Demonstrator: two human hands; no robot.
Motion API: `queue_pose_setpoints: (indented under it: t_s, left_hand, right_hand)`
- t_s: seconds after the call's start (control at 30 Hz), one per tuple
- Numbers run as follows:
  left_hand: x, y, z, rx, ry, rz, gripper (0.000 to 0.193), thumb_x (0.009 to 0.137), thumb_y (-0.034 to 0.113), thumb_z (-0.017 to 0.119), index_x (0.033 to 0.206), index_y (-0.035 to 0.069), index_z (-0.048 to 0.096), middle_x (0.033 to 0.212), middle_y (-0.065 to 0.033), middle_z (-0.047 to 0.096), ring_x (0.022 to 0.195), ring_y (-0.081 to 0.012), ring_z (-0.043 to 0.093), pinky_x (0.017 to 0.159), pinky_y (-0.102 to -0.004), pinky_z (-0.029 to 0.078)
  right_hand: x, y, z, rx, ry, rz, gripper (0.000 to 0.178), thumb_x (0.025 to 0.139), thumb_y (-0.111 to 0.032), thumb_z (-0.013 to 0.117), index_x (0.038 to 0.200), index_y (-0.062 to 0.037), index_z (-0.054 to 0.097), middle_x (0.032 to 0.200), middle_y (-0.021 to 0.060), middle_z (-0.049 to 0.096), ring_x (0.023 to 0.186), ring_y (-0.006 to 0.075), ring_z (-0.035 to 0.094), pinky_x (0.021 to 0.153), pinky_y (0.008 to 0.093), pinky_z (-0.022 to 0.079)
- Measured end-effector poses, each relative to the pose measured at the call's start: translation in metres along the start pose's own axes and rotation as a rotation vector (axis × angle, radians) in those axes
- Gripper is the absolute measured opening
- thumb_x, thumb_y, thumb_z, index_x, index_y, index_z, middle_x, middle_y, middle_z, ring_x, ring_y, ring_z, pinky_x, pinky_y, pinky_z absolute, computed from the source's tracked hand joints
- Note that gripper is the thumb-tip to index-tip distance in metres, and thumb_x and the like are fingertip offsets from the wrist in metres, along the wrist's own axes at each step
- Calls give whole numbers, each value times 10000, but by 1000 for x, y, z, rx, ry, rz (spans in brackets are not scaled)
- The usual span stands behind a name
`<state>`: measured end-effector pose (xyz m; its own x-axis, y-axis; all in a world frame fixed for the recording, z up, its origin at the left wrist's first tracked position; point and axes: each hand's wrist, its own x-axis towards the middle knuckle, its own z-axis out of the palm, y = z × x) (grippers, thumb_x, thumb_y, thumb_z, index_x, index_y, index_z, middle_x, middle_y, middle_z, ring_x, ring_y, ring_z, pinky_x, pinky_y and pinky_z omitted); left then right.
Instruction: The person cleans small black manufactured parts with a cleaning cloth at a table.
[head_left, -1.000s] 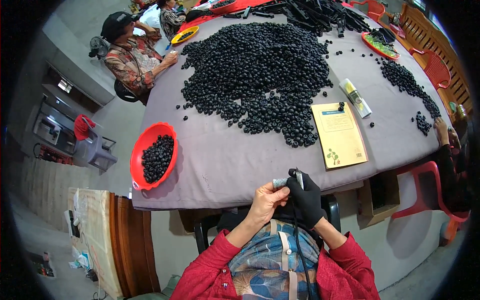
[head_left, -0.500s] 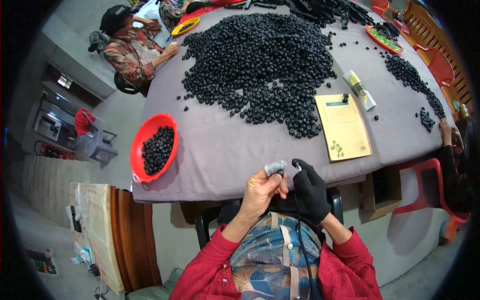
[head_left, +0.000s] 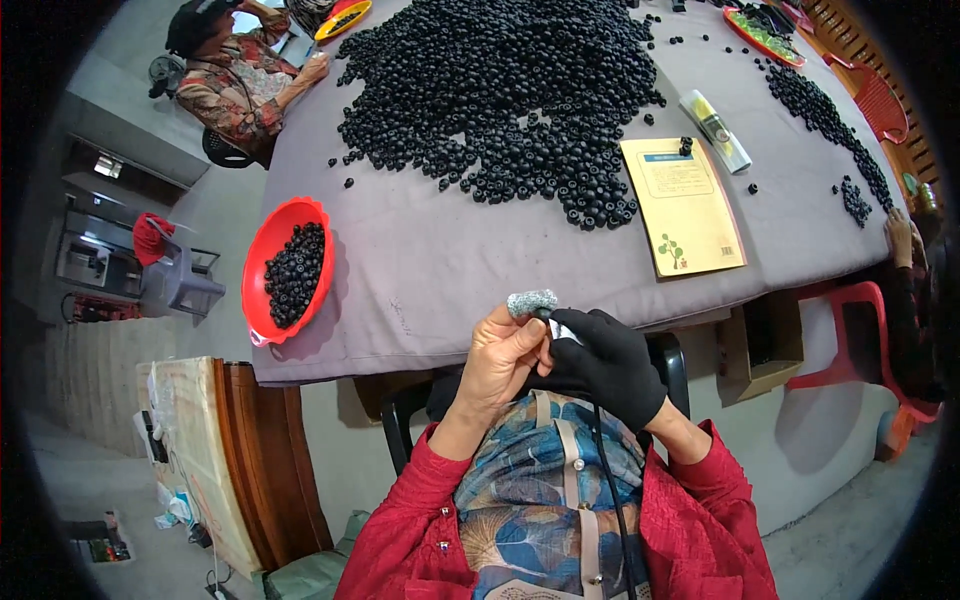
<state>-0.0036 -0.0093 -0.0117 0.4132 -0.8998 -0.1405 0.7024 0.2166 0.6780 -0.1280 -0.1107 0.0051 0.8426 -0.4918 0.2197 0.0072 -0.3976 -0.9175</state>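
Observation:
My left hand is bare, its index finger wrapped in a silvery grey covering. Thumb and fingers pinch a small black round piece, mostly hidden between them. Close against it on the right is my right hand, in a black glove, its fingers closed round a small tool whose body is hidden. A pale, shiny bit shows at the gloved fingertips beside the black piece. From below that hand a black cord runs down over my clothes. Both hands are just off the table's near edge.
A large heap of black round pieces covers the table. Left stands a red bowl of them; right lie a yellow booklet and a clear-and-white package. One person sits far left; another's hand is at right.
My right hand has moved left and closed in on the black piece at my left fingertips. The view has shifted, so the table things sit higher and slightly left.

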Motion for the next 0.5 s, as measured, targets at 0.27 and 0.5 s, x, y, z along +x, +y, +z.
queue_pose_setpoints:
  t_s: [0.27,0.5]
  left_hand:
    - [0,-3,-2,66,30,4,194,852,68,545,1038,36,589,708,-32,590,564,-77,548,501,-180,464]
    - [-1,-1,-1,146,61,9,178,845,50,549,1015,26,596,685,-25,585,563,-69,538,507,-169,450]
  right_hand:
    - [-2,0,0,89,22,82,337,783,-171,626,1105,-98,561,790,115,592,672,225,603,600,306,472]
    - [-3,3,2,93,3,91,326,795,-183,611,1100,-81,558,803,121,599,697,224,612,618,306,475]
